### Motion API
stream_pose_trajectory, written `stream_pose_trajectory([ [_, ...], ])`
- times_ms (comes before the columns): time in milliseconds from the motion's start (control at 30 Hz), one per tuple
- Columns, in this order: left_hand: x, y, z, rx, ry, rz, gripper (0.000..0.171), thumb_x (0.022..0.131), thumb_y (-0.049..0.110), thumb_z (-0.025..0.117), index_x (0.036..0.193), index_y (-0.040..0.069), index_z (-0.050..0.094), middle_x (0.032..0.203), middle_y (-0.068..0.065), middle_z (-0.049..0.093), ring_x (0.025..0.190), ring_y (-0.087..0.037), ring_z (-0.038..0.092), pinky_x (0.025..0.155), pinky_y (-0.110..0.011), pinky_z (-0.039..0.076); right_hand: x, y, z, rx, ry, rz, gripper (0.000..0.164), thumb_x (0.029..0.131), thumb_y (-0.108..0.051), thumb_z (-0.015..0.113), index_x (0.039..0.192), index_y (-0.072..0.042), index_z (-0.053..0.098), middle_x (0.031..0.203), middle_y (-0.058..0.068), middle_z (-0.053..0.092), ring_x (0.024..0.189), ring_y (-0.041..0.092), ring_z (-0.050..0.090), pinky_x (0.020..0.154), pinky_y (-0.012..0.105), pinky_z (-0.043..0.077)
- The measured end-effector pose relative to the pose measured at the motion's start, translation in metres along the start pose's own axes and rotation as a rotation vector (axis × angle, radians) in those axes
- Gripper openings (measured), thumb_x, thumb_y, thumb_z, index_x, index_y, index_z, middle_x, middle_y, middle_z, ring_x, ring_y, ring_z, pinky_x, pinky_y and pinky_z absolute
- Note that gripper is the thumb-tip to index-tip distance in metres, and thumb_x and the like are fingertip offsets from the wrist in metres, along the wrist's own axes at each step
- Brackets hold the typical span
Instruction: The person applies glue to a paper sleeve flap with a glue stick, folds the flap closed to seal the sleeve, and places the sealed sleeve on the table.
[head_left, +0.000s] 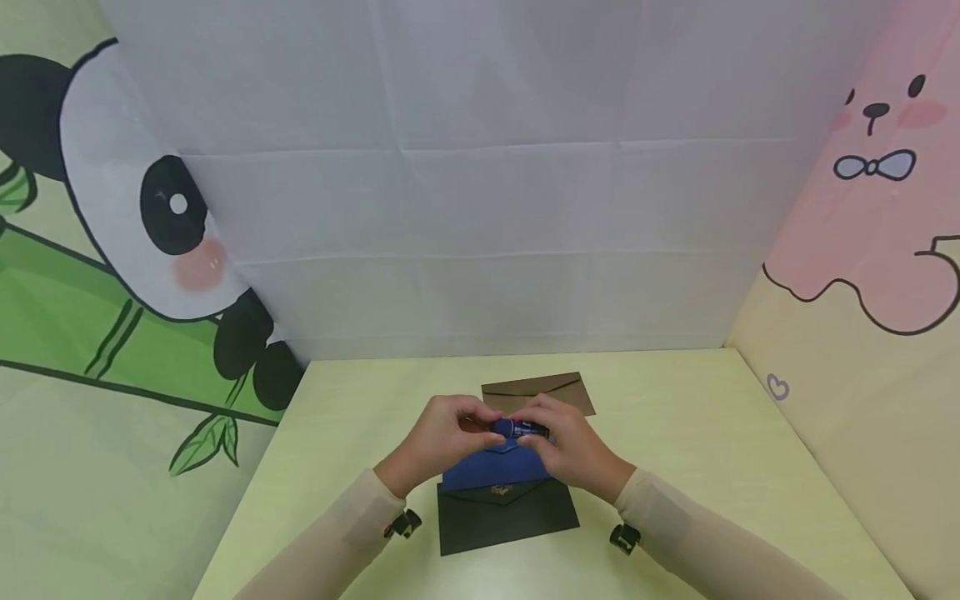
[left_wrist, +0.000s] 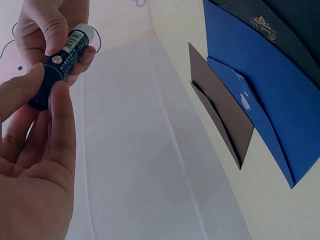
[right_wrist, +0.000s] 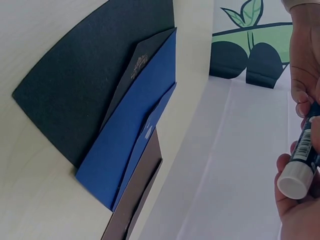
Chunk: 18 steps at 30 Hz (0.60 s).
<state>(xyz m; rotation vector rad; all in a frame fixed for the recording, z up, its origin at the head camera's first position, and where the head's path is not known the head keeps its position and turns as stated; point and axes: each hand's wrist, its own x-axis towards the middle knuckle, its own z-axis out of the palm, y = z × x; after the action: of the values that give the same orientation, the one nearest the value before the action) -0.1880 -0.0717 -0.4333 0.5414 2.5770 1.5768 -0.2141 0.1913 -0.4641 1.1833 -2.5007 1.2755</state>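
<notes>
Over the envelopes, both hands hold a blue glue stick (head_left: 517,428) lying level between them. The left hand (head_left: 441,440) pinches its dark blue cap end (left_wrist: 44,95) between thumb and fingers. From the other side, the right hand (head_left: 576,446) grips the barrel, which carries a barcode label (left_wrist: 74,41). A white base (right_wrist: 295,181) sticks out past the right fingers. Below the hands, a blue envelope (head_left: 476,472) overlaps a black envelope (head_left: 510,525) with a gold print on its flap. Farther back lies a brown envelope (head_left: 538,387), partly behind the hands.
The pale table (head_left: 360,400) meets a white cloth wall (head_left: 480,308) at the back. Panda-printed cloth (head_left: 112,167) stands on the left, and a pink bear print (head_left: 892,217) on the right. Small dark devices sit at both wrists.
</notes>
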Motion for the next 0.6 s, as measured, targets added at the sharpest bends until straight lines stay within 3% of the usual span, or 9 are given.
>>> stream_pose_trajectory([
  [167, -0.0004, -0.0005, 0.0014, -0.003, -0.019, 0.013, 0.026, 0.101, 0.003, 0.092, 0.127, 0.0, 0.088, 0.116, -0.02, 0.086, 0.097, -0.015, 0.086, 0.088, -0.022, 0.07, -0.0021, 0.0008, 0.0029, -0.007, -0.026, 0.032, 0.03, 0.109, -0.004, 0.082, 0.139, -0.008, 0.083, 0.131, 0.006, 0.082, 0.116, 0.02, 0.078, 0.099, 0.034, 0.068],
  [600, -0.0001, -0.0036, 0.0028, 0.015, -0.033, 0.015, 0.025, 0.103, 0.007, 0.092, 0.127, 0.002, 0.088, 0.119, -0.018, 0.086, 0.099, -0.014, 0.085, 0.091, -0.023, 0.07, -0.0051, 0.0019, 0.0038, 0.0, -0.036, 0.057, 0.029, 0.111, -0.006, 0.081, 0.14, -0.007, 0.082, 0.131, 0.007, 0.082, 0.116, 0.021, 0.08, 0.097, 0.032, 0.068],
])
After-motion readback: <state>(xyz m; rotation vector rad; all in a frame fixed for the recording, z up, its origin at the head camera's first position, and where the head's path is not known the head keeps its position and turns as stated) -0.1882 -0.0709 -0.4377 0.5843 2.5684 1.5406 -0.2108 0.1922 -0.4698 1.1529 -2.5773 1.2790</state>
